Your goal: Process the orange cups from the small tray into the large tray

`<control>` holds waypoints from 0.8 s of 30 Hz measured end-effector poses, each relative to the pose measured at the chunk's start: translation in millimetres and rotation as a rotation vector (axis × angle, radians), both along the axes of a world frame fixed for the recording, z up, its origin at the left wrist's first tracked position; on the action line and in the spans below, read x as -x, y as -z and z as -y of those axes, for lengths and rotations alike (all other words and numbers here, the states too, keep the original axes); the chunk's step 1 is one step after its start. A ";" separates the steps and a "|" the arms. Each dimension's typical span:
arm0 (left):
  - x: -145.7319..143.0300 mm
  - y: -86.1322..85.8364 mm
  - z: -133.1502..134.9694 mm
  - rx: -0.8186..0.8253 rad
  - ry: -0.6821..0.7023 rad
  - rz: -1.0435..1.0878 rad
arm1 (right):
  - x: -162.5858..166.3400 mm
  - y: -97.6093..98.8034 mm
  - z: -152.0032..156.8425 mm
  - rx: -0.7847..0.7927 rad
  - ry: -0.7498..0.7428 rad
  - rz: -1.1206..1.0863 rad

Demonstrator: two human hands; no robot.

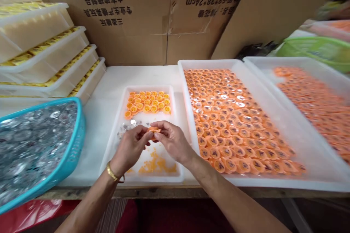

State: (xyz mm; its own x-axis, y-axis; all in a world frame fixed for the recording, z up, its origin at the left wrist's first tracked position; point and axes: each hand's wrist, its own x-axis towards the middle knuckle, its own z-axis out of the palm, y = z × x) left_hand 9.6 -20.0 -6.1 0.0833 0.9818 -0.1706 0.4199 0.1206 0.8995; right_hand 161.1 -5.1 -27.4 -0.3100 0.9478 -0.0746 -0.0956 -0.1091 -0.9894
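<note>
My left hand point(131, 145) and my right hand point(175, 142) meet over a small white tray point(149, 87). Between their pinched fingertips is a small orange plastic cup point(153, 130), mostly covered by the fingers. Behind the hands, orange cups with yellow filling point(147, 102) stand in rows at the tray's far end. Some clear and silvery pieces point(125, 127) lie beside my left hand. Loose yellow-orange bits point(157, 164) are scattered at the tray's near end. A gold bracelet point(112, 173) circles my left wrist.
To the right, a large white tray point(188, 109) holds many orange discs point(226, 127); a second one point(322, 116) overlaps it. A blue basket point(78, 134) of clear plastic pieces stands left. Stacked trays point(79, 49) rise behind it. Cardboard boxes point(136, 40) and a green basket point(314, 49) stand behind.
</note>
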 end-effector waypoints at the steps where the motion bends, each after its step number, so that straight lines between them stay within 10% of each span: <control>1: -0.1 -1.1 2.3 -0.017 -0.018 -0.012 | -0.2 -0.6 0.3 -0.001 -0.011 -0.014; 16: -1.9 -4.6 9.7 -0.029 0.015 -0.032 | -11.6 -12.6 5.5 0.048 -0.060 -0.037; 24: -19.2 10.2 14.3 -0.204 -0.081 0.193 | -24.7 -9.3 17.7 -0.266 0.090 0.189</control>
State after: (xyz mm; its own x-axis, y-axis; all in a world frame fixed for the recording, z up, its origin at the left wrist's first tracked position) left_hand 28.8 -34.3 -16.3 0.0154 0.9990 0.0422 0.2350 -0.0446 0.9710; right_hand 185.8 -22.8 -18.1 -0.2284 0.9648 0.1305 0.0952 0.1555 -0.9832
